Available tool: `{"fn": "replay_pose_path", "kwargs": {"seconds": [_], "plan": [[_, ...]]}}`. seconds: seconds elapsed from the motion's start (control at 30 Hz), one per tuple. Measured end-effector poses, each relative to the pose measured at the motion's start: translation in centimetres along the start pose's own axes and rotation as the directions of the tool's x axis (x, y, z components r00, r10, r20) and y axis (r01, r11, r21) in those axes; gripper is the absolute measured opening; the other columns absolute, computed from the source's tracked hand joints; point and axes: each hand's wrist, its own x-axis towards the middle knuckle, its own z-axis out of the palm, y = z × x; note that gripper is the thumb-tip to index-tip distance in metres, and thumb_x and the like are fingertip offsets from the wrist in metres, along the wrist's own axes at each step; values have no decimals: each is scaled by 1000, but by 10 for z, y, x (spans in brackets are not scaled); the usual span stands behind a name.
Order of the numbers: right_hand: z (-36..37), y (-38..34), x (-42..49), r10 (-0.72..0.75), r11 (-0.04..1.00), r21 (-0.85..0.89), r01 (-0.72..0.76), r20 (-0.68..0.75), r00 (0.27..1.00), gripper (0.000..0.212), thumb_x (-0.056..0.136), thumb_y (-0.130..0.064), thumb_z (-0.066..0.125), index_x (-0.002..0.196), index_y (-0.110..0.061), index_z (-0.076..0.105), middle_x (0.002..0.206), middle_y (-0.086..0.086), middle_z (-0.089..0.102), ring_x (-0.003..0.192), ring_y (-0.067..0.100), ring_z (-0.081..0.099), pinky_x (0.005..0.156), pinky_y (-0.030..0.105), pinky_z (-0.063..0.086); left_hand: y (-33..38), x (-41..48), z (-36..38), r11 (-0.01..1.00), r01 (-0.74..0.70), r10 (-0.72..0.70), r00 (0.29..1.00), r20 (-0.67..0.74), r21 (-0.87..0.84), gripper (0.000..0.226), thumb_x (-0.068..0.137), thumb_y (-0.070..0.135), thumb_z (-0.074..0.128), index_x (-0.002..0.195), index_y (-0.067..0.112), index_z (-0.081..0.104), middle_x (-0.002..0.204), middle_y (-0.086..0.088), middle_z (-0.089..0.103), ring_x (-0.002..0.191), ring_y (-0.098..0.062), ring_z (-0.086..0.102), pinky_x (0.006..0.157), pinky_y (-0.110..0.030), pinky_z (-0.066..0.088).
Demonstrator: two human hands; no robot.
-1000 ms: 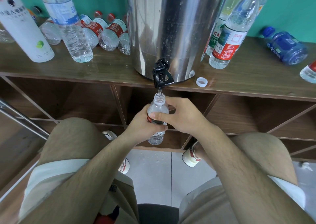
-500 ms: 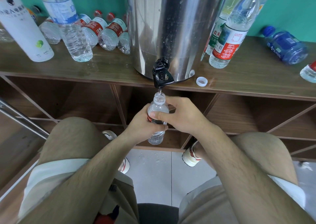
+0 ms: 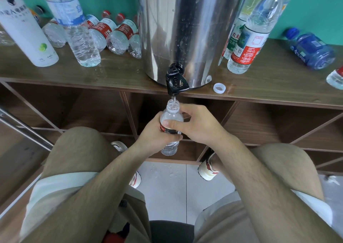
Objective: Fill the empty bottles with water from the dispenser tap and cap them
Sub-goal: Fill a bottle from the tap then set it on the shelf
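A small clear bottle [image 3: 171, 114] with a red and black label is held upright, its open mouth right under the black tap [image 3: 175, 80] of the steel dispenser [image 3: 185, 29]. A thin stream of water runs from the tap into the bottle's mouth. My left hand [image 3: 153, 133] grips the bottle's body from the left. My right hand [image 3: 196, 124] grips it from the right, thumb across the label. A loose white cap [image 3: 219, 88] lies on the wooden shelf top [image 3: 118, 72] just right of the dispenser.
Several bottles lie or stand left of the dispenser, among them a tall clear one [image 3: 74, 25] and a white bottle [image 3: 24, 27]. Two tall bottles [image 3: 254, 33] stand to the right, and a blue bottle [image 3: 311, 48] lies beyond. Open cubbies sit below the shelf; my knees flank the bottle.
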Motion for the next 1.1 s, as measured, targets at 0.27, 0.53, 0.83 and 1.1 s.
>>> {"fn": "replay_pose_path", "kwargs": {"seconds": [0.27,0.53,0.83,1.1], "plan": [[1,-1,0,42,999,-15,-42,-15,999,31,87,-46,82,116,-35,76,105,-20,76,100,-2,69,85,20,53,-1,0,3,999,-41,42,998,-41,19,73,74,14,92,137,18,55,123,2,70,114,-20,69,104,-47,55],[-1,-8,-2,49,997,-60,-50,-15,999,37,86,-51,81,119,-36,72,109,-20,74,104,1,68,91,29,57,-4,0,2,995,-91,93,990,-102,29,65,76,22,89,133,24,58,116,10,71,106,-12,70,92,-30,58],[-19,-37,-25,-297,953,-171,252,-339,893,42,89,-39,66,124,-19,54,116,-9,66,106,14,66,89,45,55,-7,2,2,996,-94,94,990,-110,10,64,72,22,92,128,28,59,110,12,73,102,-6,70,91,-29,57],[-22,-47,-19,-677,727,-472,499,-367,638,23,101,0,62,123,1,70,133,15,66,123,29,62,108,42,46,-6,2,2,994,-105,105,989,-108,9,63,74,27,93,127,26,58,114,10,72,106,-12,70,96,-36,58]]}}
